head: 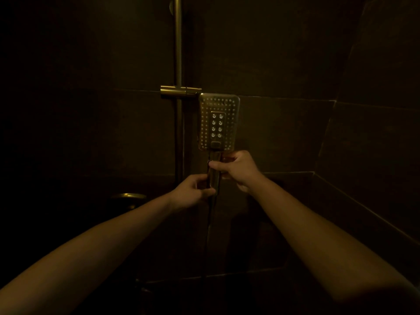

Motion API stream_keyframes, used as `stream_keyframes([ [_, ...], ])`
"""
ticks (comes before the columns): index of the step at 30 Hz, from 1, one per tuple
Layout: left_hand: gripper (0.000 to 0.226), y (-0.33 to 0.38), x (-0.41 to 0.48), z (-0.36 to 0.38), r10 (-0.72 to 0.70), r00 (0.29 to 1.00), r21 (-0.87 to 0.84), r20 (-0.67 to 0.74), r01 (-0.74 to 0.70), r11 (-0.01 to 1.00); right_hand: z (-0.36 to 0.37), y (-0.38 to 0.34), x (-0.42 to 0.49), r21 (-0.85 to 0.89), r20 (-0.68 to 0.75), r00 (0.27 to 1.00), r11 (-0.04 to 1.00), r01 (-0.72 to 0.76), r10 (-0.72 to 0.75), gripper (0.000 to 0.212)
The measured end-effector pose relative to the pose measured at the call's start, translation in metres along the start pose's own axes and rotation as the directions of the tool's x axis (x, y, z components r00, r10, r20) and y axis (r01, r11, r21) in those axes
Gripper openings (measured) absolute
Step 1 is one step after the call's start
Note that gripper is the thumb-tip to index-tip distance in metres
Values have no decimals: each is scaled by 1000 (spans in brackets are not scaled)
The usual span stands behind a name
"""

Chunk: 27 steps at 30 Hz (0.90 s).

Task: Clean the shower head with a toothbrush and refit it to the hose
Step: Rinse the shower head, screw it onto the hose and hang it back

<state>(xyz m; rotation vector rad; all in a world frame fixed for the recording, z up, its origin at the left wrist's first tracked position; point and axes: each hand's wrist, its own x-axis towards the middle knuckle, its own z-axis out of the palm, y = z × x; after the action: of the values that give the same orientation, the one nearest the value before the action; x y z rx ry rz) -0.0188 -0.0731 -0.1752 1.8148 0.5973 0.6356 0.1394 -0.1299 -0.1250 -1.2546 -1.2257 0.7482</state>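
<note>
Dark tiled shower wall (pixel 284 64): right hand (pixel 236 170) gripped the shower head (pixel 219 121) handle while left hand (pixel 193 189) pinched its hose (pixel 210 223) joint, apparently to steady the fitting.

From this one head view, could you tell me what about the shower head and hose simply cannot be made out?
- Joint between shower head handle and hose: covered by the left hand; attached or loose, cannot tell.
- Hose's lower run: lost in darkness.
- Toothbrush: none visible; the right hand wraps the handle, hiding its palm.
- Nozzle dirt: too dim and small.
- Round fitting lower left: mostly in shadow.
</note>
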Motion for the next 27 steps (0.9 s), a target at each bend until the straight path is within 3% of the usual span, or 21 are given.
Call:
stream_keyframes([
  [11, 22, 58, 56, -41, 109, 990, 112, -89, -99, 989, -2, -58, 64, 29, -104, 992, 997, 73, -69, 21],
  [16, 35, 102, 89, -57, 128, 982, 251, -140, -90, 964, -18, -91, 103, -2, -113, 985, 992, 129, -129, 22],
  [18, 28, 120, 102, -63, 159, 974, 304, -163, -103, 947, -28, -104, 120, -16, -101, 981, 986, 164, -165, 23],
  [22, 23, 157, 130, -76, 270, 936, 484, -224, -134, 865, -41, -129, 152, 1, -76, 971, 973, 229, -228, 19],
  [27, 34, 189, 151, -84, 375, 849, 658, -372, -44, 752, -50, -158, 186, 43, 1, 957, 956, 291, -292, 15],
])
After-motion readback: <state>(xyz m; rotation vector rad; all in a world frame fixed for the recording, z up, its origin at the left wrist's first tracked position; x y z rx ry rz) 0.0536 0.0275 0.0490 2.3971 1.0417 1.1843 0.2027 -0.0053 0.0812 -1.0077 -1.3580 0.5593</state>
